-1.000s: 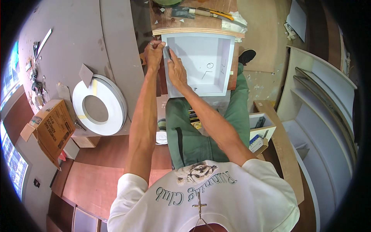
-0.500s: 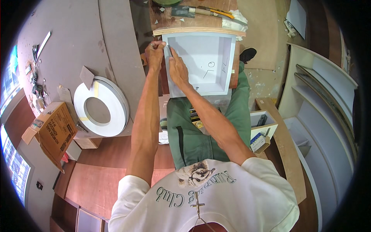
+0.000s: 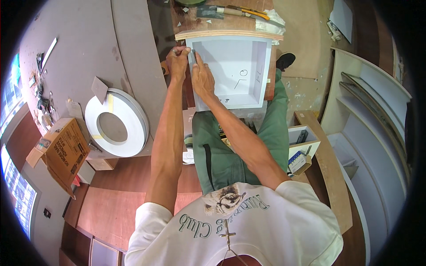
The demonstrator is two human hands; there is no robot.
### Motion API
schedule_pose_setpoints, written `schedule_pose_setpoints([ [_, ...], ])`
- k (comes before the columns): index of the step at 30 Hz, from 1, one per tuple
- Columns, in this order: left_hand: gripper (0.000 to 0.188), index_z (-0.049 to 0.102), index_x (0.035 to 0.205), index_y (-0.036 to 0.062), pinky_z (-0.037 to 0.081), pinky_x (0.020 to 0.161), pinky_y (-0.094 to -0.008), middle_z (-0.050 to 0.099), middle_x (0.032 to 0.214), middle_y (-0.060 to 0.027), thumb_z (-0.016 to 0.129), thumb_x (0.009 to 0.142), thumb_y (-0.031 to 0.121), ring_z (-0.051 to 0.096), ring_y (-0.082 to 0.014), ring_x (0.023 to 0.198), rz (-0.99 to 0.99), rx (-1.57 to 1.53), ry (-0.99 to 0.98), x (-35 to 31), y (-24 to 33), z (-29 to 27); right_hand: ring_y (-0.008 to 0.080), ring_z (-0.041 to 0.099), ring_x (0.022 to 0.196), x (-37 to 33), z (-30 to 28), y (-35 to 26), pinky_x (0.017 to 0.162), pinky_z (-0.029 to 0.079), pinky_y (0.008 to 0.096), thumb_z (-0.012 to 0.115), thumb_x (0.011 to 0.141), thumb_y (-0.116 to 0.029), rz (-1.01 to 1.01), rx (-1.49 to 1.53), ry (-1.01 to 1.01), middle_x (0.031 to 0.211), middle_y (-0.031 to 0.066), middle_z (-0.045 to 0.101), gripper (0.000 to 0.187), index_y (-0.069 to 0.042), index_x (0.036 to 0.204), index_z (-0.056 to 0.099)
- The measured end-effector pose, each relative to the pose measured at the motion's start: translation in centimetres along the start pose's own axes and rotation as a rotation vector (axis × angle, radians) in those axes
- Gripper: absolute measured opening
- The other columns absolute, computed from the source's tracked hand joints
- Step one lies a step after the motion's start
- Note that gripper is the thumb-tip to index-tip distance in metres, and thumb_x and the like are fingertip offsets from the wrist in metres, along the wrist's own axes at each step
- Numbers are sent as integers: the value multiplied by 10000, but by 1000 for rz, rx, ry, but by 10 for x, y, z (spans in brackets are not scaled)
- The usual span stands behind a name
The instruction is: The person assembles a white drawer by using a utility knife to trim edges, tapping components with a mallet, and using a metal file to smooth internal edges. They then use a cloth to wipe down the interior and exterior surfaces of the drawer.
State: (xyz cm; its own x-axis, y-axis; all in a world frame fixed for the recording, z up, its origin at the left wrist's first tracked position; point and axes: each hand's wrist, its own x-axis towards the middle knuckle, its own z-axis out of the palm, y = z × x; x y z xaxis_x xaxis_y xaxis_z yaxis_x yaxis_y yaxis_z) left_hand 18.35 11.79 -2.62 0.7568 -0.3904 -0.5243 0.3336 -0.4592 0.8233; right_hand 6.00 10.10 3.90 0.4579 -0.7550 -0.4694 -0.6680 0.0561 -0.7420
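Observation:
A light grey drawer box (image 3: 228, 106) with a plywood front (image 3: 222, 33) along its far side sits in front of my knees. At its far left corner my left hand (image 3: 178, 63) is closed in a pinch at the rim; what its fingertips hold is hidden. My right hand (image 3: 203, 81) reaches inside the box, beside the left wall. Its fingers press a narrow dark grey strip (image 3: 194, 54) against that wall's top edge. The strip's exact kind cannot be made out. Pencil-like dark marks show on the box's bottom and right wall.
Beyond the drawer lie a scraper (image 3: 211, 12), a yellow cutter (image 3: 257, 14) and a white cloth (image 3: 271, 25). Left, a roll of white edge banding (image 3: 93, 128) and an open cardboard box (image 3: 66, 153) stand on the bench. A shelf cabinet (image 3: 372, 111) is at right.
My right hand has slid slightly toward me along the drawer's left wall, its fingers drawn closer together. My left hand stays at the corner.

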Motion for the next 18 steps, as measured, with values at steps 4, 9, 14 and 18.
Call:
schedule_pose_setpoints([
  [4,186,750,991,-20,535,786,-309,756,933,-86,793,873,117,669,-153,820,-55,-121,-8,-10,9,5,465,608,1018,1,1,6,914,490,561,423,1059,-285,-96,-51,73,1139,282,617,530,-110,1556,475],
  [9,166,747,981,-13,536,773,-310,751,917,-85,789,877,109,667,-148,813,-31,-69,13,-13,17,8,464,596,1036,10,4,-3,924,490,553,445,1058,-261,-125,-46,148,1141,287,612,512,-91,1538,491],
  [14,173,750,985,-11,537,769,-305,752,909,-83,790,876,117,669,-146,811,16,-16,38,-9,12,1,458,581,1026,6,-1,-5,918,460,546,402,1078,-265,-145,-101,69,1124,273,595,519,-90,1564,447],
  [18,184,753,996,-11,537,781,-304,757,919,-84,790,874,121,674,-150,812,-50,-34,27,-11,13,4,461,579,1027,-1,-2,1,917,457,550,397,1079,-264,-136,-93,56,1119,276,593,518,-92,1565,447],
])
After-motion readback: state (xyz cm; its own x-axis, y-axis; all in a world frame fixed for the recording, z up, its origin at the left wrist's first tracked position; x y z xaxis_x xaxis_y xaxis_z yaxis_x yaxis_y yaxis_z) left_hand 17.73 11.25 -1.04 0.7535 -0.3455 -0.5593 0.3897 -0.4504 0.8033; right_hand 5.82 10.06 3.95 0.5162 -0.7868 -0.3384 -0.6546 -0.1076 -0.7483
